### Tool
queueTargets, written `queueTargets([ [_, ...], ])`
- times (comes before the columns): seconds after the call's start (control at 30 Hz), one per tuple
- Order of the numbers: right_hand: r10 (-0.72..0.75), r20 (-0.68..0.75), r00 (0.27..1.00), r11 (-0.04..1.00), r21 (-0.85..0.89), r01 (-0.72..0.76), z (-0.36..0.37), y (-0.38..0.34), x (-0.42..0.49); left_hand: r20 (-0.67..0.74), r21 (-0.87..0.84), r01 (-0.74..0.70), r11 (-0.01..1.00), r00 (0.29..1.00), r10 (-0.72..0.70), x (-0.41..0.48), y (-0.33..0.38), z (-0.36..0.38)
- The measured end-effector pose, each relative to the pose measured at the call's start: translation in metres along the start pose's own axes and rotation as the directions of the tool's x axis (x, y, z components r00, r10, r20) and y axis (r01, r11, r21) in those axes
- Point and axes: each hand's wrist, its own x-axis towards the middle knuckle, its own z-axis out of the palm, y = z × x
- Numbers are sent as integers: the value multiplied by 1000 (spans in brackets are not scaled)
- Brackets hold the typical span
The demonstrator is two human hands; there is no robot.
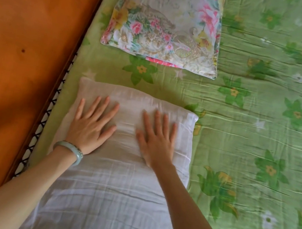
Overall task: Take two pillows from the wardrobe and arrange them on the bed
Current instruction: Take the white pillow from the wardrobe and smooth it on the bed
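A white pillow (pixel 113 188) lies on the bed (pixel 253 131) close to the headboard, under both my hands. My left hand (pixel 92 126) presses flat on its upper left part, fingers straight and spread, a pale green bangle on the wrist. My right hand (pixel 157 137) presses flat on its upper right part, fingers straight. A floral pillow (pixel 167 23) in pink, yellow and grey lies flat farther up the bed, a gap of green sheet between it and the white one.
An orange wooden headboard (pixel 22 53) runs along the left side, with a dark laced edge (pixel 45 122) beside the mattress. The green flower-print sheet spreads wrinkled to the right.
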Motion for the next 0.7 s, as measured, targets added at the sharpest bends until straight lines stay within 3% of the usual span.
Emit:
queueTargets([
  [0.1, 161, 16, 987, 987, 13, -161, 4, 51, -23, 10, 26, 30, 999, 999, -30, -8, -20, 9],
  [0.2, 343, 131, 930, 930, 92, -356, 2, 74, -41, 56, 17, 178, 984, 982, -178, -22, -39, 17],
  [0.3, 409, 30, 912, 909, 71, -410, -17, 62, -49, 49, -6, 373, 928, 927, -372, -35, -40, 9],
  [0.37, 342, -95, 935, 937, 116, -331, -32, 32, -58, -70, -70, 377, 923, 922, -382, -42, -24, -7],
  [0.47, 104, -201, 974, 981, 184, -67, -30, -36, -81, -215, -146, 180, 973, 954, -208, -57, 26, -24],
  [0.53, -34, -205, 978, 986, 150, 66, -10, -72, -102, -201, -110, 64, 992, 976, -85, -73, 56, -17],
  [0.7, -132, -137, 982, 991, -6, 132, 37, -44, -131, -95, -22, 81, 996, 992, -83, -115, 57, 26],
])
